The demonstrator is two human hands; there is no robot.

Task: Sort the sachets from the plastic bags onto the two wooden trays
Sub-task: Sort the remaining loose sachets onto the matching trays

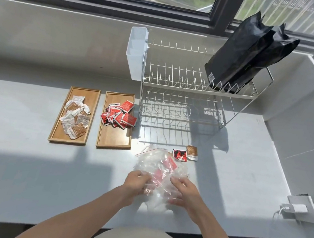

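the clear plastic bag (160, 171) lies crumpled near the front edge of the worktop (18, 150), red sachets seen through it. it is judged light, limp and slippery, best taken at its open mouth so the sachets can be drawn out. it is gripped at its near end by the left hand (136, 183) and the right hand (182, 192), fingers curled into the film, forearms reaching forward. two loose sachets (185, 154) lie just behind it; both wooden trays (94, 118) sit further left, already loaded.
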